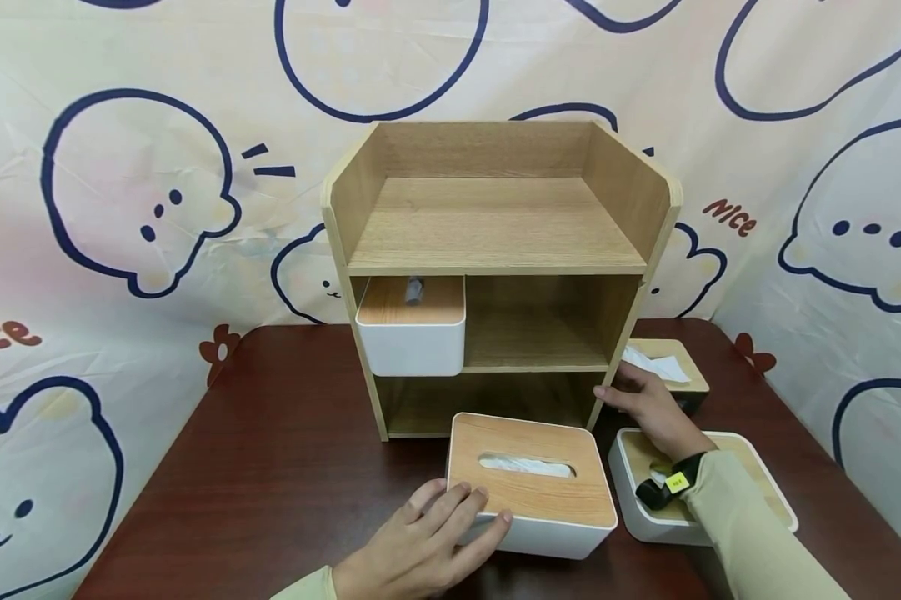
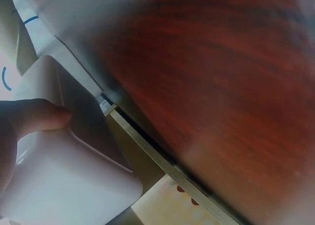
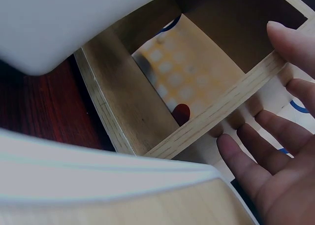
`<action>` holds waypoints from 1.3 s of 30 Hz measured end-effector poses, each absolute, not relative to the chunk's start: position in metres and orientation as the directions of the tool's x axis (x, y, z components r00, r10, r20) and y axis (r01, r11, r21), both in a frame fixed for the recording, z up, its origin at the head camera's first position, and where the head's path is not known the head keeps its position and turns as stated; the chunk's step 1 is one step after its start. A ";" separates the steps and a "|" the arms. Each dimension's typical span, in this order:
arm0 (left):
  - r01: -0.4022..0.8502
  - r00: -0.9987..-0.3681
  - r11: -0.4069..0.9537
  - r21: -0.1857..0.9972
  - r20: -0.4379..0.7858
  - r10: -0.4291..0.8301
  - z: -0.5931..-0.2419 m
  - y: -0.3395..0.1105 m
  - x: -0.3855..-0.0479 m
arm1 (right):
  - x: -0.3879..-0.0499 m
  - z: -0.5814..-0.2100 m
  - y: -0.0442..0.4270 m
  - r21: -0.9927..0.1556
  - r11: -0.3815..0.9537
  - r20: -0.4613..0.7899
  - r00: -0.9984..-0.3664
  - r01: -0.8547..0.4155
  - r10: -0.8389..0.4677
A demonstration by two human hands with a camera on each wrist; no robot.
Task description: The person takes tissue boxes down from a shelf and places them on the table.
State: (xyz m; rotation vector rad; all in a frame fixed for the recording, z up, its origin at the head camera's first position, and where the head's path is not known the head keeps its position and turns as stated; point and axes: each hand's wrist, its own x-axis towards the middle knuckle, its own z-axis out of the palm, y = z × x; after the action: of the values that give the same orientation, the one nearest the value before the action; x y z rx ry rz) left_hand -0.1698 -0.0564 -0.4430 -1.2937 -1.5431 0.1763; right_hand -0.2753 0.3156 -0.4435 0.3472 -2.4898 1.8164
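My left hand point(image 1: 427, 542) holds the near left corner of a white tissue box point(image 1: 528, 533) with a wood-look lid and a slot showing tissue. Fingers lie along the lid's corner, while the thumb point(image 2: 44, 117) presses on the white wall. In front of the box stands a wooden desktop shelf point(image 1: 495, 225). At its lower right, my right hand point(image 1: 656, 412) pinches the side panel; in the right wrist view the thumb is at the panel's front edge and the fingers touch its outer face. A white drawer-like box point(image 1: 412, 350) with a wood-look top sits in the upper left compartment.
A second white box point(image 1: 765, 479) with a light wood lid lies under my right forearm. Behind it stands another tissue box point(image 1: 678, 350) with tissue sticking out, beside the shelf. All rest on a dark red-brown table point(image 1: 270, 467) before a printed cloth backdrop.
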 end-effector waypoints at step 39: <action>0.652 0.100 0.383 -0.655 0.574 0.812 -0.441 -0.056 -0.168 | -0.274 -0.441 0.315 -0.942 0.273 0.152 -0.973 -0.196 -0.174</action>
State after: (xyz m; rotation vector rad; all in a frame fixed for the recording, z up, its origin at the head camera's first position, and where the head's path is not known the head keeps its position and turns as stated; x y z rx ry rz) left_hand -0.1678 -0.0563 -0.4410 -1.3308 -1.6123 0.1949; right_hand -0.2742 0.3151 -0.4414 0.3621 -2.4922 1.8479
